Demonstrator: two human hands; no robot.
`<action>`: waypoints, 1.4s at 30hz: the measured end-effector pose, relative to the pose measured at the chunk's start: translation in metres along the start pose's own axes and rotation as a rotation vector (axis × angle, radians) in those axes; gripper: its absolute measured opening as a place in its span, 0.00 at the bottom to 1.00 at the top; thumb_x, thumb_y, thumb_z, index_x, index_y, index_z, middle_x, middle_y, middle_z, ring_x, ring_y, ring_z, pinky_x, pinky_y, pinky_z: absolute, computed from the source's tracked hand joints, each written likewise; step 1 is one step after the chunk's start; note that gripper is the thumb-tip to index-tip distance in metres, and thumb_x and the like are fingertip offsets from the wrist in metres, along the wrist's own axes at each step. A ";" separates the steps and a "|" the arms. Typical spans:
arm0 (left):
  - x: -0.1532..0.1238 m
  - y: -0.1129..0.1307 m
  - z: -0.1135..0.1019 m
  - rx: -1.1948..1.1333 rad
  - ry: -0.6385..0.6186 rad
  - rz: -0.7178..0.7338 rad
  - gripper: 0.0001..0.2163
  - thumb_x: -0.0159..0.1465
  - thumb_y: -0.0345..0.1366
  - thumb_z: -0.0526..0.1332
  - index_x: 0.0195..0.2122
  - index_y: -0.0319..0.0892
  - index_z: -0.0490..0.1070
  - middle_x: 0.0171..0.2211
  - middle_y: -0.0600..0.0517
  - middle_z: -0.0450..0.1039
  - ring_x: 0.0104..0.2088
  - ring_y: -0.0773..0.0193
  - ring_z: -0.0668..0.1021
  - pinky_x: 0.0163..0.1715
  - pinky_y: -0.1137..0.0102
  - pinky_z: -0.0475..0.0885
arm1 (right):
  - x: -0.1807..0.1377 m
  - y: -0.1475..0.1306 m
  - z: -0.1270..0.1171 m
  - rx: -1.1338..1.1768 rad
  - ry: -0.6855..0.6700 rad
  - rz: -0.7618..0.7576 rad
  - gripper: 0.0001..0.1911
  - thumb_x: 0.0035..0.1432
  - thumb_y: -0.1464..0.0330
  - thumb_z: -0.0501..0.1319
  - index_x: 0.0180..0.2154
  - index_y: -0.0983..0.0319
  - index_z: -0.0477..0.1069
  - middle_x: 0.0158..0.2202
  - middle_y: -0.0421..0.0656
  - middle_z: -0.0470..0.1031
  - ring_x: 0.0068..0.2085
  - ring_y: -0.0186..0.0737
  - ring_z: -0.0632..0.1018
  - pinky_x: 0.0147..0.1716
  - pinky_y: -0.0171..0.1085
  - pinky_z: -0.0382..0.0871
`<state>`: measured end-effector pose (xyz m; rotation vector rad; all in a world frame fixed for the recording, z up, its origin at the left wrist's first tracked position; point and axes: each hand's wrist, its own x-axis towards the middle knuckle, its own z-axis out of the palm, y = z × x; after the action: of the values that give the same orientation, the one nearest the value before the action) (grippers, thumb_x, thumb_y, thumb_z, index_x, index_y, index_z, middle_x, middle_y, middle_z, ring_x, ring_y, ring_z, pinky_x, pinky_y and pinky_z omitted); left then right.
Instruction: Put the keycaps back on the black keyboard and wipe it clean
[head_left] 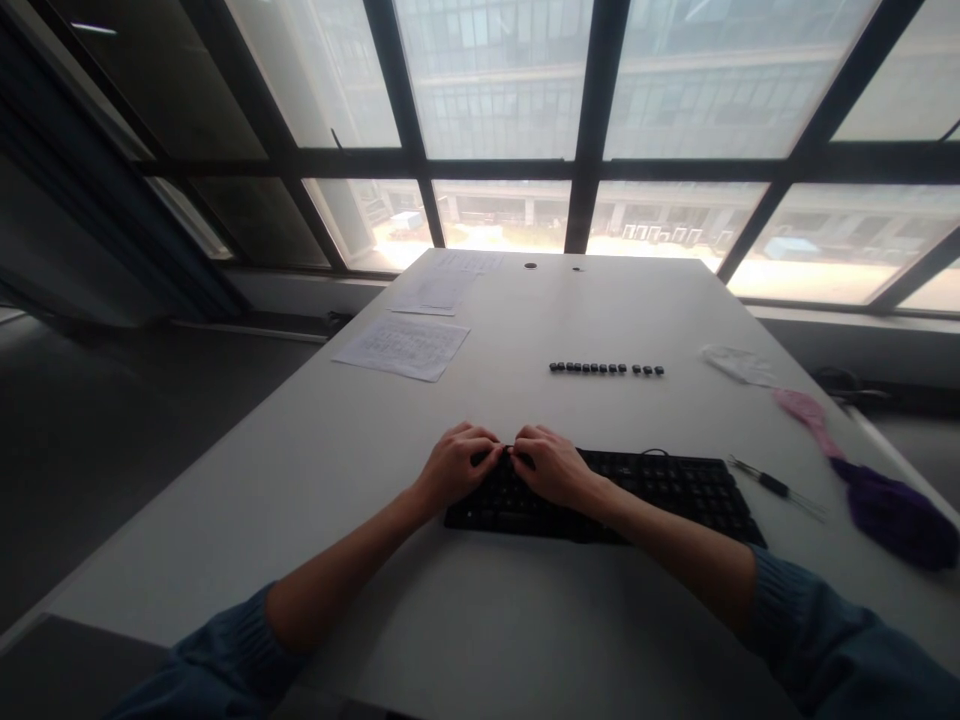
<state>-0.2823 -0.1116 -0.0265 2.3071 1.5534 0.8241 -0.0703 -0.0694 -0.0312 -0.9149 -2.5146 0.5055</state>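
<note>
A black keyboard (679, 490) lies flat on the white table in front of me. My left hand (457, 467) rests at its upper left part with thumb and fingers pinched together. Close beside it, my right hand (551, 466) reaches over the keyboard, its fingertips also pinched and almost meeting those of the left. Whatever lies between the fingertips is too small and dark to make out. Beyond the keyboard several black keycaps (592, 368) are lined up in a row, with a small gap toward the right end.
A wire tool with a black handle (776, 486) lies right of the keyboard. Beside it is a purple duster (896, 515) with a pink handle. A crumpled white piece (739, 365) sits farther back. Printed papers (405, 346) lie at the left. Windows (499, 80) stand behind the table.
</note>
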 end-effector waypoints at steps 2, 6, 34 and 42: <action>0.001 0.001 -0.001 -0.011 -0.001 0.000 0.11 0.69 0.40 0.59 0.35 0.47 0.82 0.40 0.50 0.82 0.42 0.58 0.77 0.49 0.62 0.70 | 0.000 0.000 0.000 -0.005 -0.002 -0.006 0.08 0.67 0.69 0.60 0.36 0.60 0.77 0.41 0.45 0.77 0.44 0.41 0.74 0.44 0.37 0.66; 0.001 0.002 0.000 0.010 -0.010 -0.001 0.12 0.69 0.39 0.59 0.34 0.47 0.82 0.40 0.50 0.82 0.42 0.58 0.77 0.49 0.61 0.71 | -0.001 -0.001 -0.001 -0.014 -0.003 -0.003 0.08 0.67 0.70 0.59 0.36 0.60 0.77 0.41 0.45 0.77 0.44 0.41 0.74 0.45 0.37 0.66; 0.165 -0.022 0.025 -0.004 -0.008 -0.200 0.08 0.62 0.38 0.68 0.41 0.43 0.82 0.39 0.50 0.83 0.36 0.61 0.81 0.44 0.68 0.75 | 0.061 0.133 -0.080 -0.295 0.175 0.325 0.07 0.63 0.72 0.62 0.42 0.63 0.79 0.44 0.49 0.80 0.49 0.48 0.75 0.49 0.41 0.65; 0.222 -0.026 0.070 0.078 -0.047 -0.224 0.09 0.59 0.38 0.70 0.40 0.46 0.84 0.39 0.48 0.83 0.42 0.56 0.81 0.48 0.66 0.74 | 0.098 0.157 -0.055 -0.326 0.085 0.264 0.09 0.63 0.73 0.61 0.41 0.61 0.80 0.44 0.50 0.81 0.50 0.49 0.73 0.49 0.43 0.60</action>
<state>-0.2015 0.1078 -0.0256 2.1342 1.8112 0.6597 -0.0301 0.1191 -0.0328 -1.3707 -2.4525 0.1272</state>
